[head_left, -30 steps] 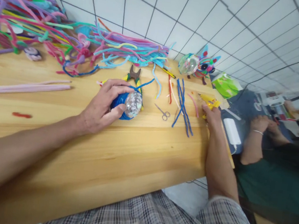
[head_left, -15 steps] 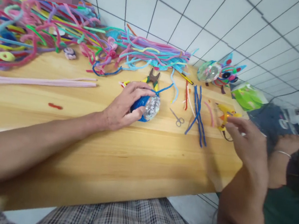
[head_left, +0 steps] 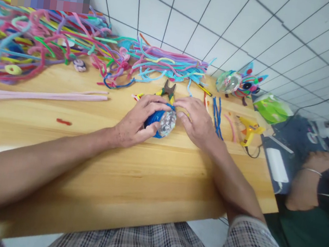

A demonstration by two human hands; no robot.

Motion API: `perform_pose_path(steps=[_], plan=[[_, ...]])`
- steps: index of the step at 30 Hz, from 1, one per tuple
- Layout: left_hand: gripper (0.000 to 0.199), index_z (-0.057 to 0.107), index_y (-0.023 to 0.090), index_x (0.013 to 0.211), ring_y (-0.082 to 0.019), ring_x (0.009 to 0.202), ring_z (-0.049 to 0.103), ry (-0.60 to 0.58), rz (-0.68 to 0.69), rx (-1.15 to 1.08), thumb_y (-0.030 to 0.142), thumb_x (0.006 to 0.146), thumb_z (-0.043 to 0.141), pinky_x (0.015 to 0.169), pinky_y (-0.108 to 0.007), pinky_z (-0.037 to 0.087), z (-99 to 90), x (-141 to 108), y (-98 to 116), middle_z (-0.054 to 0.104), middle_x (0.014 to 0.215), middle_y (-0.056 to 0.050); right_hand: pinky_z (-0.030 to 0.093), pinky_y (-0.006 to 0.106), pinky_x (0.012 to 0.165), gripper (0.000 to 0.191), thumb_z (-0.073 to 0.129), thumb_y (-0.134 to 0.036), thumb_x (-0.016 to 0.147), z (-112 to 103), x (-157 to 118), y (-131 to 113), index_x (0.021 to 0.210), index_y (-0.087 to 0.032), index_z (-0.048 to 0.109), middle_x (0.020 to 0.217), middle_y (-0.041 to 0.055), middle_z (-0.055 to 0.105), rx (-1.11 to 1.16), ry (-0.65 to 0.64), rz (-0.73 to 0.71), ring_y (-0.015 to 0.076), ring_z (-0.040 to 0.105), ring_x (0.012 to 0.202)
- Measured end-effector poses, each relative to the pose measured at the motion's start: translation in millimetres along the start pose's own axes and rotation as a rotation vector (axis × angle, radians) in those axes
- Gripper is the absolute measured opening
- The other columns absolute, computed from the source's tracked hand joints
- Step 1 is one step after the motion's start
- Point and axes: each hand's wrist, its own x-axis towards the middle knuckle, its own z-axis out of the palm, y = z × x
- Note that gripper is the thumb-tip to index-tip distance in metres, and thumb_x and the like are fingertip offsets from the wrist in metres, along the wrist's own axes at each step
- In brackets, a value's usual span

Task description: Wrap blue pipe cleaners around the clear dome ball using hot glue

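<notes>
— What is seen as largest, with a clock face centred on the view?

— The wooden table [head_left: 109, 188], by which the lower half is largely filled; it is bordered from eleven to two by the tiled wall [head_left: 191, 15].

— And after that?

— A tangled heap of fuzzy stems [head_left: 28, 40] is spread at ten, and a mostly pink and blue bundle [head_left: 171, 63] is laid at twelve. At two, a colourful figure [head_left: 247, 87] with a clear round part is set near the wall.

— How are the hands placed?

— The left hand [head_left: 136, 122] is set just to the nine o'clock side of centre. Its fingers are curled over the blue-wrapped piece [head_left: 154, 119], with the thumb laid across the front, so the piece is held at the dial's centre, its silvery end uncovered. The right hand [head_left: 197, 121] is placed just beside it at three, fingers bent; whether anything is pinched cannot be told.

— And the smaller things?

— A yellow glue gun [head_left: 250, 128] is laid at three. Pliers [head_left: 168, 91] are seen at twelve, partly hidden. Blue stems [head_left: 218, 123] are crossed towards three, and a red scrap [head_left: 63, 121] is found at nine.
</notes>
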Motion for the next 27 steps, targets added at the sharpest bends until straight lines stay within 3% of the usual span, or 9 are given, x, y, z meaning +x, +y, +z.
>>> perform_pose_path(steps=[3, 14, 20, 23, 27], plan=[[0.041, 0.06, 0.025, 0.151, -0.032, 0.144, 0.06, 0.013, 0.009, -0.021, 0.038, 0.112, 0.053, 0.128, -0.057, 0.048, 1.2, 0, 0, 0.064, 0.152, -0.015, 0.059, 0.053, 0.115, 0.032, 0.05, -0.034, 0.117, 4, -5, 5, 0.137, -0.028, 0.074, 0.134, 0.0103, 0.083, 0.011, 0.017, 0.015, 0.0296, 0.076, 0.13], [0.041, 0.06, 0.026, 0.152, -0.032, 0.145, 0.06, 0.046, -0.003, -0.006, 0.043, 0.116, 0.05, 0.127, -0.057, 0.049, 3.2, -2, 1, 0.063, 0.152, -0.015, 0.064, 0.049, 0.113, 0.036, 0.051, -0.037, 0.118, 13, -12, 1, 0.144, -0.028, 0.075, 0.136, 0.0128, 0.08, 0.041, 0.053, 0.007, 0.0275, 0.076, 0.129], [0.043, 0.058, 0.027, 0.154, -0.033, 0.146, 0.059, 0.034, -0.029, 0.009, 0.045, 0.116, 0.049, 0.128, -0.058, 0.049, 2.3, -3, 4, 0.062, 0.154, -0.015, 0.062, 0.051, 0.116, 0.046, 0.052, -0.054, 0.117, 12, -14, -4, 0.151, -0.029, 0.072, 0.141, 0.0127, 0.077, 0.117, 0.023, 0.035, 0.0296, 0.074, 0.133], [0.044, 0.057, 0.028, 0.156, -0.034, 0.147, 0.058, 0.03, -0.043, 0.007, 0.045, 0.116, 0.049, 0.129, -0.06, 0.048, 1.7, -4, 4, 0.061, 0.154, -0.015, 0.061, 0.054, 0.117, 0.056, 0.06, -0.065, 0.112, 10, -15, -5, 0.155, -0.03, 0.067, 0.145, 0.0137, 0.074, 0.162, -0.029, 0.075, 0.0318, 0.071, 0.136], [0.046, 0.056, 0.028, 0.157, -0.034, 0.148, 0.057, 0.017, -0.07, 0.002, 0.048, 0.117, 0.049, 0.13, -0.06, 0.048, 0.5, -5, 4, 0.06, 0.156, -0.016, 0.058, 0.061, 0.121, 0.088, 0.083, -0.072, 0.093, 14, -16, -8, 0.164, -0.029, 0.054, 0.156, 0.017, 0.065, 0.215, -0.102, 0.097, 0.0384, 0.064, 0.146]])
